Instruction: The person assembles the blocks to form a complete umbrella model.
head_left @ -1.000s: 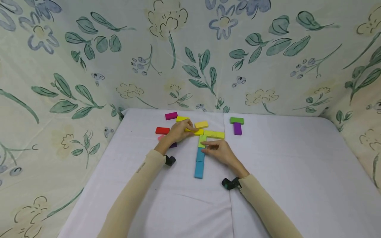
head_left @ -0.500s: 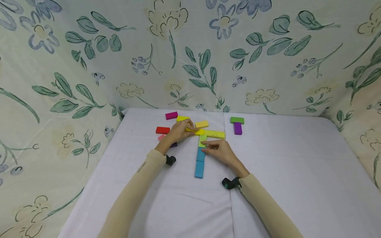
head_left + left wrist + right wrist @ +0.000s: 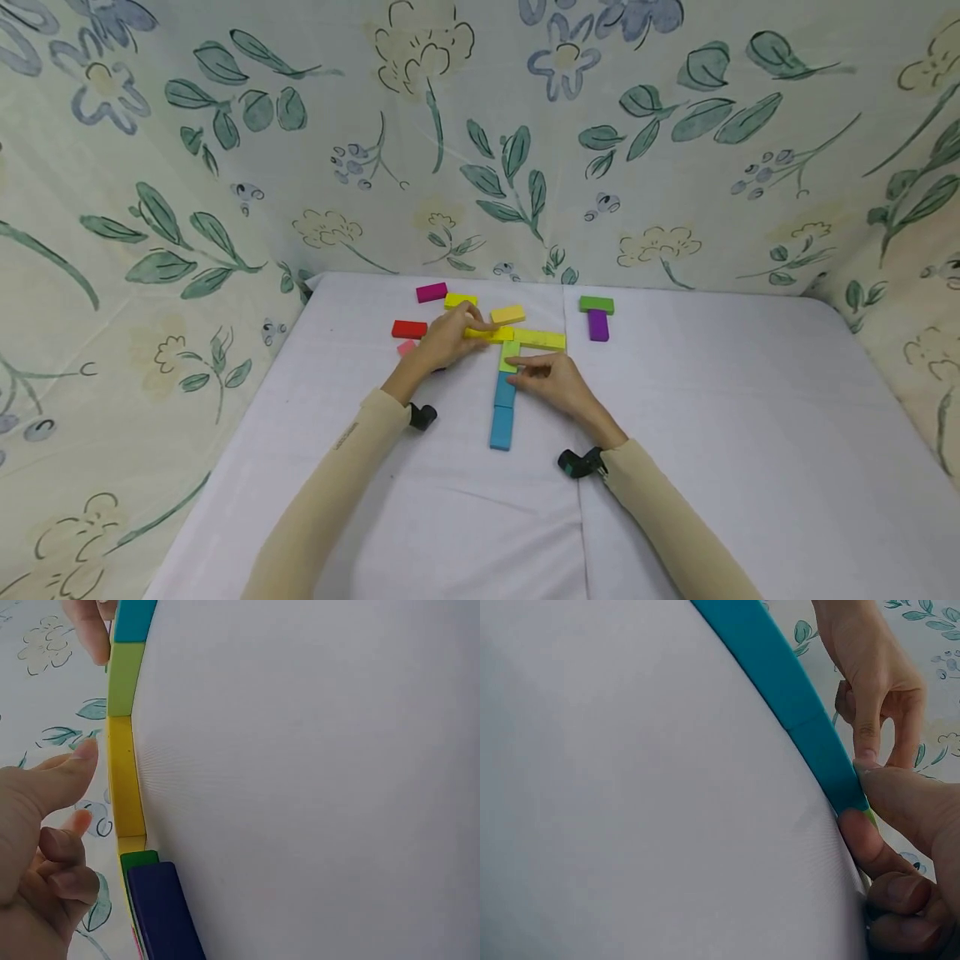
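Flat coloured blocks lie end to end on the white cloth. Two blue blocks (image 3: 502, 427) and a lime green block (image 3: 511, 346) form an upright line, meeting a crosswise row with a yellow block (image 3: 126, 776) at left and a yellow-green block (image 3: 542, 340) at right. My left hand (image 3: 450, 337) hovers beside the yellow block, thumb and forefinger apart with nothing between them. My right hand (image 3: 555, 382) touches the line where lime green meets blue, forefinger stretched over the lime green block, thumb at the blue one. In the right wrist view its other fingers (image 3: 900, 892) are curled.
Left of the row lie magenta (image 3: 431, 292), yellow (image 3: 461, 301), red (image 3: 409, 329) and pink (image 3: 406, 347) blocks. A dark blue block (image 3: 163, 911) is partly hidden by my left hand. A pale yellow block (image 3: 507, 314) lies behind; green (image 3: 597, 305) and purple (image 3: 598, 326) blocks touch at right.
My left hand has drawn slightly left and toward me, uncovering more of the yellow block. My right hand and the blocks have stayed in place.
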Motion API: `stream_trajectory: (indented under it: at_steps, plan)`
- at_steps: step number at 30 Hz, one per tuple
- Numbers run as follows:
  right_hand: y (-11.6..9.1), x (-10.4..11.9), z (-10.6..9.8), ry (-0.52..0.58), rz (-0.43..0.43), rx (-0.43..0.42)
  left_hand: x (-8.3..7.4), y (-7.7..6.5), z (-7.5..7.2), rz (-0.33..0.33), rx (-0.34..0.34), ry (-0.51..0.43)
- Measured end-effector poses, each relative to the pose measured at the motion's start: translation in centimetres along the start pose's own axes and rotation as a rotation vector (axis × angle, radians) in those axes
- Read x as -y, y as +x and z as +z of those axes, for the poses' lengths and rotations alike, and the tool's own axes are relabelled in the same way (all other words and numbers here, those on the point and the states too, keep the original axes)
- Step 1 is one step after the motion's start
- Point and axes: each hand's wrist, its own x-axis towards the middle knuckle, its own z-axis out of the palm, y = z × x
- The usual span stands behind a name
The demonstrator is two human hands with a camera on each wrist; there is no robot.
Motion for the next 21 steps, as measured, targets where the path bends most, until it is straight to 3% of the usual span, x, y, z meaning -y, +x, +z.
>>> stream_trajectory:
  at_steps: [4,7,15,21]
  plan:
    - [0.0,-0.1,0.0,-0.007,-0.006,0.001,-0.5,-0.9,0.0,0.021,-0.07,0.015]
    - [0.0,-0.1,-0.1,-0.011,-0.002,-0.008,-0.7,-1.1,0.0,0.012,-0.084,0.05]
    - [-0.1,-0.1,0.0,0.001,0.008,-0.007,-0.9,-0.3,0.0,-0.038,0.007,0.128]
    - [-0.1,0.0,0.0,0.008,0.009,0.0,-0.7,0.2,-0.1,-0.044,0.029,0.099]
